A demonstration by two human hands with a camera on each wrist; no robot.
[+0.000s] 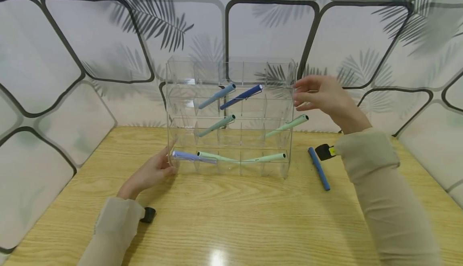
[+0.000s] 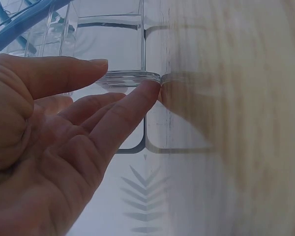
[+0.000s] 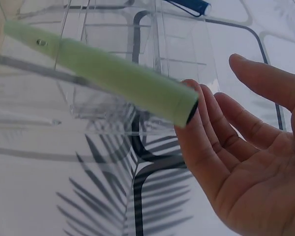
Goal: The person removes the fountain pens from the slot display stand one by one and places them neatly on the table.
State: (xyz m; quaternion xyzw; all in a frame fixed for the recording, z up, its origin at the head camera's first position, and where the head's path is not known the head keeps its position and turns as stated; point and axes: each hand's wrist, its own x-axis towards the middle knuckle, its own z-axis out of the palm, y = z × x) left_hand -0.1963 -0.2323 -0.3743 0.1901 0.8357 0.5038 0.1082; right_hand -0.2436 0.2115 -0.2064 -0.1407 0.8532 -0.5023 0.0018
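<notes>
A clear acrylic display rack [image 1: 230, 137] stands upright with several capped pens across its compartments. My left hand [image 1: 153, 169] is at the rack's lower left side. In the left wrist view a fingertip [image 2: 150, 88] touches the side panel, with the fingers extended and the thumb [image 2: 73, 73] near the panel's edge. My right hand [image 1: 325, 97] is beside the upper right side, fingers loosely bent and holding nothing; contact with the panel is unclear. Below it, a light green pen [image 1: 294, 122] sticks out past the right side. It crosses in front of the fingertips in the right wrist view [image 3: 123, 76].
A blue pen [image 1: 319, 169] lies on the wooden table [image 1: 217, 217] right of the rack. Light blue [image 1: 217, 96], dark blue [image 1: 241, 97] and grey-green [image 1: 217, 125] pens lean in the rack. A lavender pen [image 1: 184, 156] and two light green pens [image 1: 265, 158] lie along the bottom. Patterned panels stand behind.
</notes>
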